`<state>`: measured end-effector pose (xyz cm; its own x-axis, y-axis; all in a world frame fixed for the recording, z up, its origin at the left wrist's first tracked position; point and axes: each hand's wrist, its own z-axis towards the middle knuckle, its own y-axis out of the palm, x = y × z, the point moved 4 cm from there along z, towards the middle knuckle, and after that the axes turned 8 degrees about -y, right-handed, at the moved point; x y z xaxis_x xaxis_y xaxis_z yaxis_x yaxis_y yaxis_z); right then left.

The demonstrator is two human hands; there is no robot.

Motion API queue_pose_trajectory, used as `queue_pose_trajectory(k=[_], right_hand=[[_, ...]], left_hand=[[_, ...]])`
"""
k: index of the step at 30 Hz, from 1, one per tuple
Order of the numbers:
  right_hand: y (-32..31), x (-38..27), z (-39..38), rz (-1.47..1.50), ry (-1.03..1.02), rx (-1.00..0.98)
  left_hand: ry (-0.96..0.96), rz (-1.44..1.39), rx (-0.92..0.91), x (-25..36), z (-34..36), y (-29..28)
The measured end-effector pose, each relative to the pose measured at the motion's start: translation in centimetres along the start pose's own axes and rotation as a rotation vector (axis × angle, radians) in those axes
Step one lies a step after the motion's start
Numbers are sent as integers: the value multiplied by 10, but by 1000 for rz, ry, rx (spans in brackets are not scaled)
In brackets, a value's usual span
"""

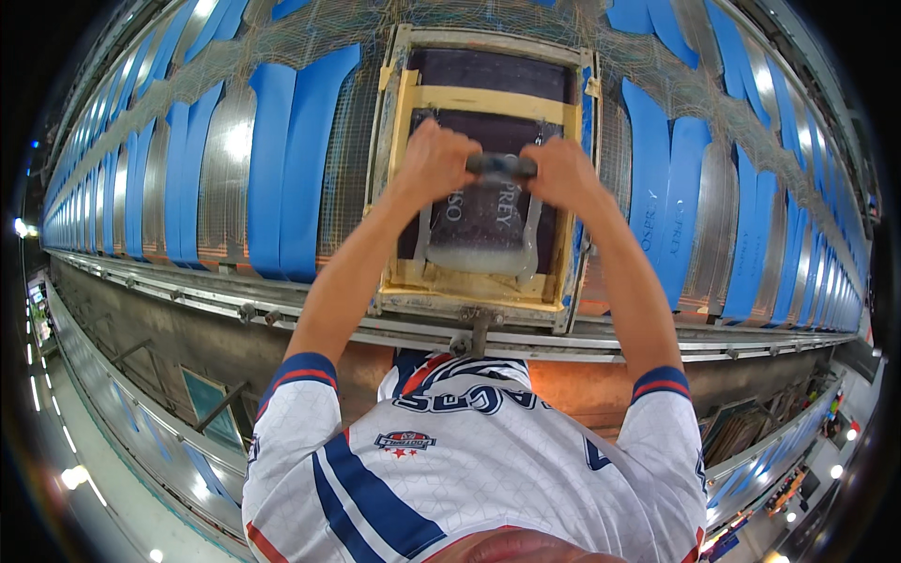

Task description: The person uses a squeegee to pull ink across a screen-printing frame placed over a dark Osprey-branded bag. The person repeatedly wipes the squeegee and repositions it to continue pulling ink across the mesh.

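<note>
Both fists are closed around the dark bar of a squeegee [502,167]: my left hand [435,161] at its left end, my right hand [563,173] at its right. The squeegee is over the dark mesh of a screen-printing frame [395,84], about midway along it. Pale lettering shows through the mesh on the near side of the bar. A band of translucent, whitish ink [479,256] lies at the mesh's near end, with smears running up both sides. Yellowish tape [497,100] crosses the far part of the mesh and lines its edges. The squeegee's blade is hidden.
Blue cut fabric pieces [293,169] lie in pairs on a long metal printing table left and right of the frame, some with pale lettering [664,225]. A metal rail [235,308] runs along the table's near edge, with a clamp [480,330] at the frame. Another long table [131,394] stands behind me.
</note>
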<state>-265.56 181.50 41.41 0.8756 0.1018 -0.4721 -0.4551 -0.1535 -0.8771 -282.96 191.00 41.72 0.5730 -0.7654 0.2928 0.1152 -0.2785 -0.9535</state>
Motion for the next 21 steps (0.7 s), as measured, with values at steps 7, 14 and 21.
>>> queue_pose_trajectory(k=[7,14,21], right_hand=[[-12,67,76,70,159,-124],[-6,55,60,98,183,-90],[53,-57,-81,83,-2,-54]], left_hand=[[-132,1,-166,-34,93,-11],[-58,-76,-10,-29,72,-5],[23,-97,43,40,-110,21]])
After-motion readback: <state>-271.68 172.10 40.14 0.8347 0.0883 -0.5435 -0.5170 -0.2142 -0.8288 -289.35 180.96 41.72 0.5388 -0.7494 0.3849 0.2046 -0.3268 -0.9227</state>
